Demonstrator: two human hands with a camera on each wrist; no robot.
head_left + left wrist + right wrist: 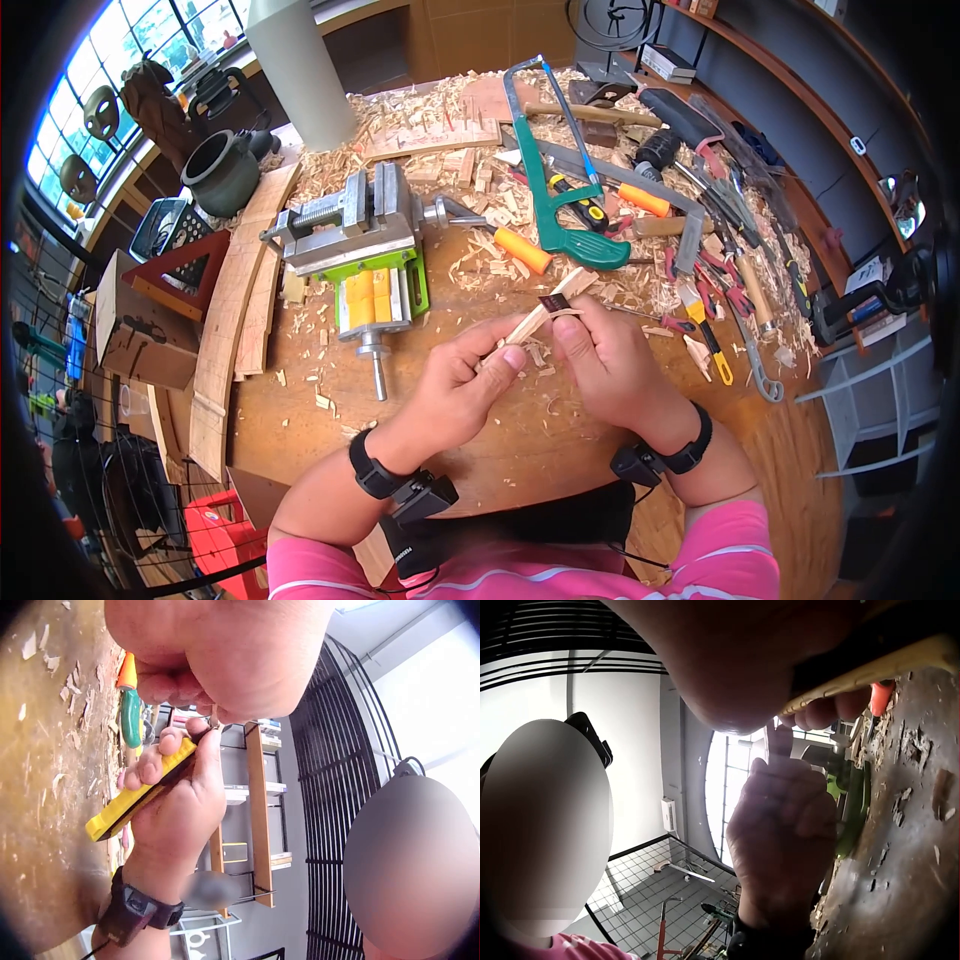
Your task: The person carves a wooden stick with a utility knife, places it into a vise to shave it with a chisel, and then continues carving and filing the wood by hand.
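In the head view my left hand (455, 385) grips a pale strip of wood (530, 322), thumb along its near end, the far end pointing up and right. My right hand (610, 365) holds a utility knife, whose dark blade (553, 302) lies across the strip with a thin curl of wood beside it. The knife's yellow and black handle (142, 791) shows in the left wrist view, wrapped by the right fingers. Both hands are close together above the wooden table (480, 470). In the right wrist view the left hand (784, 817) is dark against the window.
A metal vise (350, 225) on a green base stands left of the hands. Ahead lies a green hacksaw (545, 200). Chisels, files and a yellow-handled tool (718, 350) crowd the right side among wood shavings (480, 275). Long boards (235, 330) line the left edge.
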